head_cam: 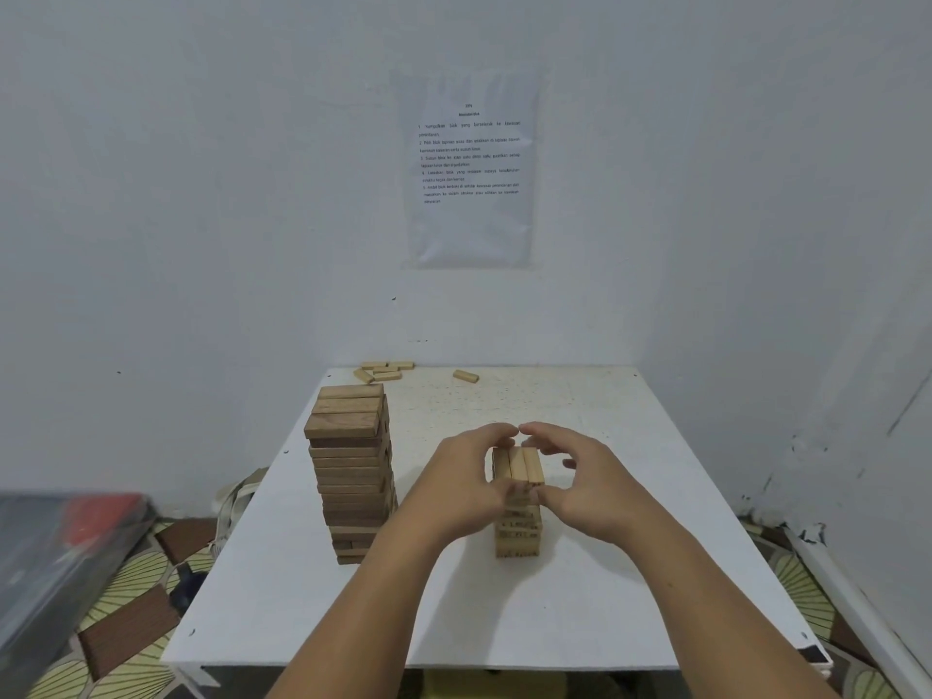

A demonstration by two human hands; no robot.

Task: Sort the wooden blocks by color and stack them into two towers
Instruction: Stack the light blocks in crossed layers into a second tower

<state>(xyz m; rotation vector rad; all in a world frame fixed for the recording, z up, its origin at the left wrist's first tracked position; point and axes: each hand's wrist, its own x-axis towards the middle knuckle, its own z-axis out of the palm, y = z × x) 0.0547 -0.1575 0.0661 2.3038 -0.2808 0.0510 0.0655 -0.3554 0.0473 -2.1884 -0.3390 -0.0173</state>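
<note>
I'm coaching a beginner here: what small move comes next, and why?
Probably release and fetch a loose light block from the far edge: the left hand and right hand cup the light tower, whose three-block top layer looks complete.

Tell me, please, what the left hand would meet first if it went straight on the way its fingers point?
Most likely the right hand, at its fingertips: the left hand curves round the light tower toward them, though depth is unclear.

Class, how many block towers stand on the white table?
2. The taller dark tower stands on the left side of the table; the shorter pale tower stands mid-table, cupped between the left hand and right hand. None appears hidden.
</note>
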